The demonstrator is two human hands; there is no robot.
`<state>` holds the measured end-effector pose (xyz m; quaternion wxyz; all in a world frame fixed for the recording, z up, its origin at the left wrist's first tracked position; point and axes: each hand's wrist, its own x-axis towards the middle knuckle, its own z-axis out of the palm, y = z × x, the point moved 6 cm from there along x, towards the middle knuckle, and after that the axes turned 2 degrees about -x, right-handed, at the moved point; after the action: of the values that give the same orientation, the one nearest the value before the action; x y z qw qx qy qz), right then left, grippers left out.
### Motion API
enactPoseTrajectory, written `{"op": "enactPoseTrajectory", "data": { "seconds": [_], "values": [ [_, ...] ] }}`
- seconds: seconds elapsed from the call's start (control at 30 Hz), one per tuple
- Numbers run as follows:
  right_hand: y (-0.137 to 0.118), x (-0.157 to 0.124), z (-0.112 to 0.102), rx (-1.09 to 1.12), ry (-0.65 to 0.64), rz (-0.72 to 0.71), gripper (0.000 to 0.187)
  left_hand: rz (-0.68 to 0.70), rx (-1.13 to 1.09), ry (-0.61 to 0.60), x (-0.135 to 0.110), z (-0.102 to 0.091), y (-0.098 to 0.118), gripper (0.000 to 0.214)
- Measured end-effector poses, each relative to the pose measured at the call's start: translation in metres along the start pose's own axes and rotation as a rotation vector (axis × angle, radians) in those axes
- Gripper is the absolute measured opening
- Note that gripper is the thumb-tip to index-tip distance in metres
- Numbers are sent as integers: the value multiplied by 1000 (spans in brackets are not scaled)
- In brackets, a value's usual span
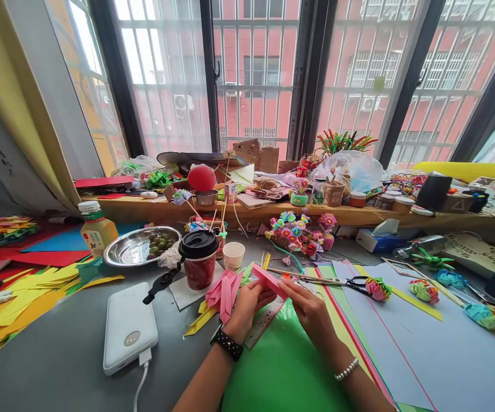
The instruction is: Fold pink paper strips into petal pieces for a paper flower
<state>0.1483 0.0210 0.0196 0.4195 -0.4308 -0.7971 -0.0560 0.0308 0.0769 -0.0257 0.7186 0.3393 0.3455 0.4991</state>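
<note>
My left hand (247,306) and my right hand (309,306) pinch a folded pink paper strip (269,281) between them, above a green paper sheet (281,366). The left hand wears a black watch; the right wrist has a pearl bracelet. A pile of folded pink paper pieces (222,290) lies just left of my left hand. A clear ruler (264,320) lies under my hands.
A white power bank (127,327) with cable lies front left. A red cup with black lid (198,258), a small paper cup (233,254), a metal tray of green fruit (142,246), scissors (354,281), paper flowers (299,232) and coloured paper scraps (19,297) surround me.
</note>
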Motion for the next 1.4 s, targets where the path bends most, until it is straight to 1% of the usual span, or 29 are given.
{"op": "enactPoseTrajectory", "data": {
  "seconds": [0.17, 0.23, 0.3, 0.43, 0.57, 0.63, 0.73, 0.87, 0.97, 1.07, 1.13, 1.3, 1.4],
  "values": [
    [-1, -1, 4, -76, 16, -45, 41, 22, -95, 36, -3, 1, 3, 21],
    [-1, -2, 4, -93, 19, -50, 41, 31, -102, 21, -5, 2, 4, 26],
    [-1, -2, 6, -94, 9, -55, 41, 51, -74, -2, -5, 3, 5, 26],
    [-3, -2, 9, -47, -36, -64, 42, 86, 26, 1, -5, 2, 6, 20],
    [-7, 0, 7, 76, -91, -38, 42, 112, 65, 21, -6, 0, 9, 20],
    [-7, 3, 2, 162, -98, 31, 37, 119, 90, 30, -7, -1, 11, 20],
    [2, 6, -6, 322, -56, 234, 25, 95, 148, -3, -9, 3, 11, 24],
    [21, 3, -7, 567, 21, 518, 25, 14, 256, -116, -15, 14, 3, 29],
    [30, 0, 1, 715, 4, 647, 27, -51, 346, -226, -21, 23, -6, 29],
    [31, -3, 7, 786, -65, 719, 30, -84, 400, -317, -25, 28, -13, 30],
    [30, -4, 8, 767, -89, 730, 32, -87, 418, -338, -25, 28, -15, 30],
    [27, -4, 7, 730, -59, 727, 34, -65, 473, -337, -25, 28, -14, 33],
    [26, -5, 7, 708, -19, 738, 35, -48, 457, -310, -25, 29, -13, 31]
  ]
}}
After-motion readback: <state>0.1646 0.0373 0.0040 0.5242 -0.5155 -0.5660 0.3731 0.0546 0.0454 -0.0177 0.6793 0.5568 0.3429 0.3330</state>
